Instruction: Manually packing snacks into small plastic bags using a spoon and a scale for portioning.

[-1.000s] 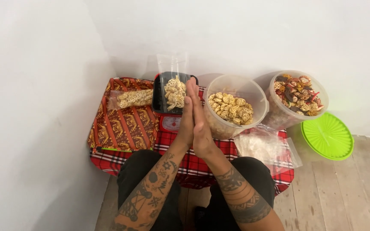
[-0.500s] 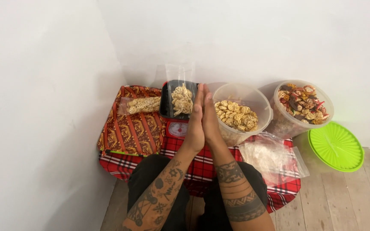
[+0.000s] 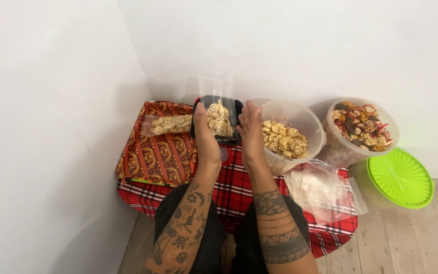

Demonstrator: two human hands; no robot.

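Black plastic tray [image 3: 218,120] heaped with pale ring-shaped crackers, on the red plaid cloth [image 3: 239,185] against the wall: probably light and stiff, contents brittle and loose, so best gripped at both side rims and kept level. Left hand [image 3: 205,137] and right hand [image 3: 252,134] raised just before it, palms facing, fingers straight, apart, gripping nothing. Clear round tub [image 3: 291,133] of similar crackers just right of the tray, filled clear bag [image 3: 170,124] just left.

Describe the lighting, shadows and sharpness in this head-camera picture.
Head view: soft, even light, no harsh glare; the white wall dims toward the lower left corner. The left hand and right hand look slightly soft, while the clear tub of pale crackers, the tub of mixed snacks and the green lid read fairly sharp. Wide-lens bending shows at the edges.
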